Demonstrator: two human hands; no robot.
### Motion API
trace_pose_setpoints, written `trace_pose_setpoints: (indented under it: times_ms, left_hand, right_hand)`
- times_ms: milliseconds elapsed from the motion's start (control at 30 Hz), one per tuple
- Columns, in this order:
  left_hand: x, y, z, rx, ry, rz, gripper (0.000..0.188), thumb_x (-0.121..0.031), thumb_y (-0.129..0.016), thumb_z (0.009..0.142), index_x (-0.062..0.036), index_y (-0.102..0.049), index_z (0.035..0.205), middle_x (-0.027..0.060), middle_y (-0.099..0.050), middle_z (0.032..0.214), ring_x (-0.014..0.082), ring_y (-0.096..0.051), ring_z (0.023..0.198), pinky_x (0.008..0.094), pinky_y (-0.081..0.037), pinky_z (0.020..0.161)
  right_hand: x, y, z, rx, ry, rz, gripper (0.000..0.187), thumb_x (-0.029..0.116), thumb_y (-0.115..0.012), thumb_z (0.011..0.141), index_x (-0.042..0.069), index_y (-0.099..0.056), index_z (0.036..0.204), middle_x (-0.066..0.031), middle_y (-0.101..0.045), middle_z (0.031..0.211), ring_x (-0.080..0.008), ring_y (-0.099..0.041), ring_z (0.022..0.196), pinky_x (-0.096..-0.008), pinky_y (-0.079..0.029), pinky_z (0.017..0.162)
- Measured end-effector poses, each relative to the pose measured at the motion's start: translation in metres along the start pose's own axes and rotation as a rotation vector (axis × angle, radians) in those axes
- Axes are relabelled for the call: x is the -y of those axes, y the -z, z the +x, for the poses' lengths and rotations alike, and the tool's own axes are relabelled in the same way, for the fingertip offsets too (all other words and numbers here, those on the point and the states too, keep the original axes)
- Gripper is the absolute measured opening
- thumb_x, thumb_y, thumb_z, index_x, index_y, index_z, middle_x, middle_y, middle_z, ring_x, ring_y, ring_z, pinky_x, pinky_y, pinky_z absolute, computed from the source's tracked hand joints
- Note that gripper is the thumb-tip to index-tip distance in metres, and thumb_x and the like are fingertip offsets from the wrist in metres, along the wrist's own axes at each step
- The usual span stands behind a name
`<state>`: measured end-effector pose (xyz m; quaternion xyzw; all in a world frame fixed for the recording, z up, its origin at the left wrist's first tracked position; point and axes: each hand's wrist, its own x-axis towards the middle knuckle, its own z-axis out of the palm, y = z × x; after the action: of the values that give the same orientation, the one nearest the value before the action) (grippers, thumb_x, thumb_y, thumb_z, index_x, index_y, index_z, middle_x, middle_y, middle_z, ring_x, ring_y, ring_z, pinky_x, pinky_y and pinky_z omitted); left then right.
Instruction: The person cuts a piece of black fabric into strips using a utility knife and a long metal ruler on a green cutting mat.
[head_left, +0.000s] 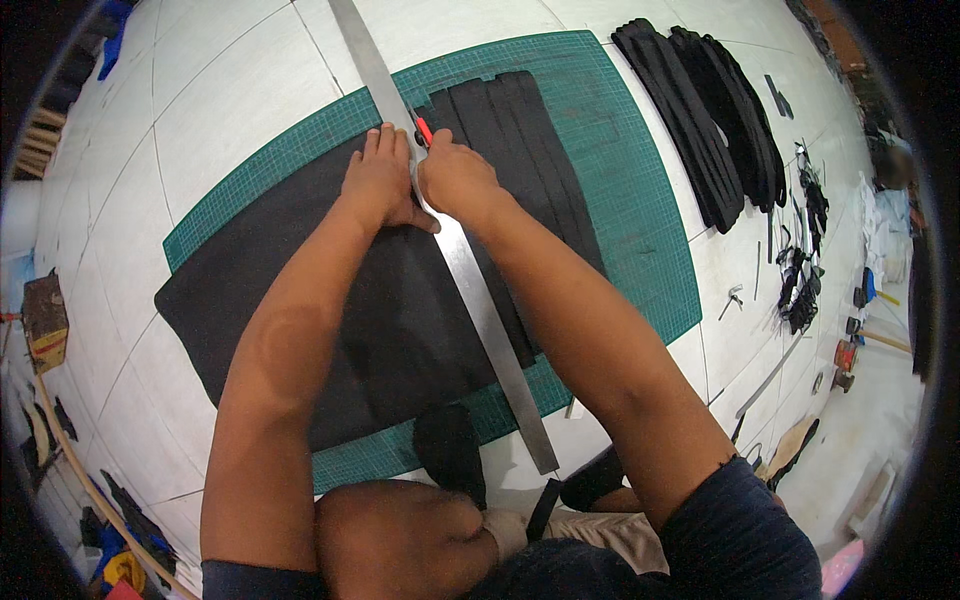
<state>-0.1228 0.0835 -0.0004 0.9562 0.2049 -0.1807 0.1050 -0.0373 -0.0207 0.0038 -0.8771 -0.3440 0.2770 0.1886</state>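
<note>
A large sheet of black fabric (385,330) lies on a green gridded cutting mat (640,240). Across it runs a long metal ruler (487,325), slanting from the far edge toward my knees. My left hand (382,180) presses down flat, its fingers stretched over the fabric and its thumb at the ruler's edge. Closed around a red-handled cutter (424,131), my right hand (455,178) rests against the ruler's right side. The cutter's blade is hidden. Right of the ruler, several black strips (515,130) lie side by side on the mat.
Two bundles of black strips (690,130) lie on the white tiled floor (240,110) beyond the mat's right side. Black scraps (800,270) and a small metal tool (733,298) are farther right. A wooden pole (90,490) lies at the lower left.
</note>
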Motion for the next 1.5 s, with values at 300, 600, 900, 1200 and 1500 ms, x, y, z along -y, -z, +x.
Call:
trace_pose_setpoints:
  times_ms: [300, 600, 900, 1200, 1500]
  left_hand:
    - [0.000, -0.002, -0.001, -0.029, -0.022, 0.036, 0.146, -0.063, -0.093, 0.044, 0.0065, -0.022, 0.151, 0.0253, -0.025, 0.158, 0.0398, -0.025, 0.148, 0.0532, -0.033, 0.117]
    - [0.003, -0.005, 0.001, -0.040, 0.035, 0.107, 0.146, -0.065, -0.091, 0.046, 0.0012, -0.021, 0.156, 0.0229, -0.022, 0.162, 0.0379, -0.022, 0.151, 0.0504, -0.034, 0.118]
    - [0.006, -0.017, 0.011, -0.094, -0.014, 0.080, 0.148, -0.069, -0.090, 0.044, 0.0035, -0.023, 0.154, 0.0233, -0.022, 0.162, 0.0380, -0.020, 0.152, 0.0494, -0.033, 0.119]
    - [-0.004, 0.001, 0.006, -0.018, 0.037, 0.067, 0.148, -0.065, -0.091, 0.047, 0.0058, -0.019, 0.154, 0.0250, -0.019, 0.162, 0.0398, -0.019, 0.151, 0.0530, -0.030, 0.119]
    - [0.000, 0.000, 0.000, 0.045, 0.032, 0.002, 0.150, -0.062, -0.094, 0.045, 0.0043, -0.016, 0.155, 0.0248, -0.017, 0.163, 0.0393, -0.017, 0.152, 0.0528, -0.029, 0.119]
  right_hand:
    - [0.009, 0.015, 0.006, 0.090, -0.058, 0.014, 0.035, 0.021, -0.048, 0.095, -0.002, -0.048, 0.122, -0.0330, -0.064, 0.118, -0.0470, -0.063, 0.112, -0.0544, -0.048, 0.098]
    - [-0.069, -0.010, -0.189, 0.297, -0.201, -0.035, 0.030, 0.018, -0.052, 0.096, 0.002, -0.039, 0.118, -0.0323, -0.067, 0.095, -0.0503, -0.066, 0.090, -0.0578, -0.052, 0.078]
    - [-0.123, 0.003, -0.380, 0.503, -0.347, -0.150, 0.031, 0.024, -0.051, 0.098, 0.002, -0.040, 0.116, -0.0270, -0.068, 0.086, -0.0495, -0.068, 0.080, -0.0577, -0.054, 0.072]
    - [-0.076, 0.028, -0.175, 0.040, -0.026, 0.017, 0.023, 0.024, -0.049, 0.101, 0.004, -0.040, 0.107, -0.0324, -0.065, 0.086, -0.0523, -0.064, 0.082, -0.0613, -0.050, 0.072]
    - [0.001, -0.003, 0.001, 0.013, -0.074, 0.013, 0.035, 0.024, -0.049, 0.096, -0.003, -0.047, 0.118, -0.0334, -0.065, 0.109, -0.0496, -0.064, 0.104, -0.0571, -0.049, 0.091]
